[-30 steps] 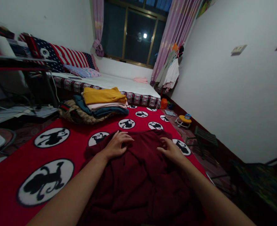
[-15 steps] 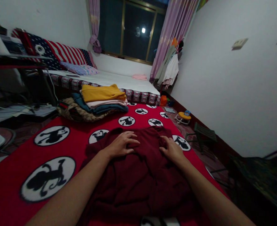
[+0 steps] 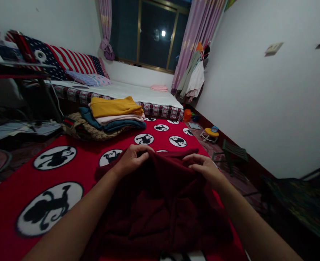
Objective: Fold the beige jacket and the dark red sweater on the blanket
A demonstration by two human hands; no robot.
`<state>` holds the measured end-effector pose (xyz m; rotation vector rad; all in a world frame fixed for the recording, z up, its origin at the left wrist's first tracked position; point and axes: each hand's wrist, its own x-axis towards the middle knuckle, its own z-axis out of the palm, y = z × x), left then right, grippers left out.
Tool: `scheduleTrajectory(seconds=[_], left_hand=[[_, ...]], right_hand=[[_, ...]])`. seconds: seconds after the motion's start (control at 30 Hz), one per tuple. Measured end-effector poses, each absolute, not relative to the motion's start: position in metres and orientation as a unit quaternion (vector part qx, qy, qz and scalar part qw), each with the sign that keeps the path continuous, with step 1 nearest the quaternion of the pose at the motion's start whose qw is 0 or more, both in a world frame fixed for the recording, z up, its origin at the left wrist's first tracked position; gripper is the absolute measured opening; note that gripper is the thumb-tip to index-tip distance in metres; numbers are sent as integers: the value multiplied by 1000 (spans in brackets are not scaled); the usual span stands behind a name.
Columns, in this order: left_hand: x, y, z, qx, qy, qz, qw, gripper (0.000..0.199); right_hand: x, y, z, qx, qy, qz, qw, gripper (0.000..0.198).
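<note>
A dark maroon garment (image 3: 160, 206) lies crumpled on a red blanket (image 3: 89, 163) printed with black-and-white figures. My left hand (image 3: 131, 159) pinches the garment's far edge on the left side. My right hand (image 3: 205, 167) grips the same far edge on the right. Both hands hold that edge raised a little off the blanket, and the cloth sags between them. The rest of the garment spreads toward me between my forearms.
A stack of folded clothes (image 3: 115, 114), yellow on top, sits on a woven bag at the blanket's far left. Behind it a mattress (image 3: 138, 95) runs under the window. A small yellow stool (image 3: 210, 133) and a dark folding stool (image 3: 233, 154) stand near the right wall.
My hands lay flat on the maroon garment before; now both have closed on its far edge and lifted it. The camera has tilted slightly.
</note>
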<state>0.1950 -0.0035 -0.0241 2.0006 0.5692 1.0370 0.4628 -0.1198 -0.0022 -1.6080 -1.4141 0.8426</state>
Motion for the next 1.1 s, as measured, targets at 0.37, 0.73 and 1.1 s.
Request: scheduleTrajectory(seconds=[0.37,0.73,1.1], left_hand=[[191,-16,-7,762,175,-63,620,37],[194,-7,-13,830,210,77,510,45],[233,-47,-35,936,199,53,284,35]], right_hand=[[502,-103,-18,-707,-611,285,215,24],[535,-82,-60,-882,-453,-11,131,38],[540,-59,-72,-844,-477,34,242,50]])
